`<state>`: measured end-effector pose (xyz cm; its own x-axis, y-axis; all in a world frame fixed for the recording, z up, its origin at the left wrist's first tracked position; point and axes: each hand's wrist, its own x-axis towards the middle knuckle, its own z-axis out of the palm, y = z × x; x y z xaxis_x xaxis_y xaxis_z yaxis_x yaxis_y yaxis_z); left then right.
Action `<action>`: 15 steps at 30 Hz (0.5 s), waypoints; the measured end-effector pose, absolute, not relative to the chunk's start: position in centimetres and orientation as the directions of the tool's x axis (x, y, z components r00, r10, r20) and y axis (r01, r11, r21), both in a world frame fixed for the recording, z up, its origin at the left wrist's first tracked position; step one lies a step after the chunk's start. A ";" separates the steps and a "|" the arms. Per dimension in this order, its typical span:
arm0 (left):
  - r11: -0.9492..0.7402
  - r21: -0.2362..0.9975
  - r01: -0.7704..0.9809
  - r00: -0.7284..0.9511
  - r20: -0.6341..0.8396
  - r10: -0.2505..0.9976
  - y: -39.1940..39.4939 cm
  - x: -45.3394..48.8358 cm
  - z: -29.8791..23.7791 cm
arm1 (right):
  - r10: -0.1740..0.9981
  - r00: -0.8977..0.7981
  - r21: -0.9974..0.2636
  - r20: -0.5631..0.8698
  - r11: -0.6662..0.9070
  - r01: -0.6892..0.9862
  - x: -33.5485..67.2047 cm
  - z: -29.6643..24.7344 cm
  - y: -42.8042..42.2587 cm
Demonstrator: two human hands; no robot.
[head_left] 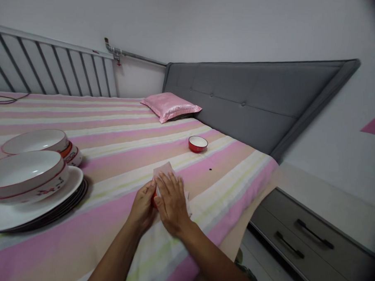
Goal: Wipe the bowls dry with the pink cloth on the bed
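Note:
My left hand [143, 203] is closed round the side of a small red bowl [154, 199]. Only a sliver of that bowl shows; the rest is hidden by my hands and a cloth. Over it lies a pale pink cloth [163, 169], which my right hand [172, 204] presses down with its fingers laid along it. Cloth edges stick out past the fingertips and beside the wrist. Farther off, a second red bowl [197, 146] with a white inside stands upright on the striped bedsheet [120, 170].
At the left, large white bowls [24, 172] stand on a white plate [75, 179] above several dark-edged plates. A pink pillow [172, 106] lies by the grey headboard [239, 93]. A small dark speck [210, 169] is on the sheet. A grey drawer cabinet [307, 241] stands right of the bed.

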<state>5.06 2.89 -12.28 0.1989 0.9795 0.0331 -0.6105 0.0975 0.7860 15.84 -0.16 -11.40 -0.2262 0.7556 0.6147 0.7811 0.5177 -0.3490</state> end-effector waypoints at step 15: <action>0.267 0.792 -0.549 0.360 -0.065 0.931 2.3 4.9 -11.4 | 0.892 0.049 -0.826 0.450 0.394 0.404 18.0 -10.7 3.3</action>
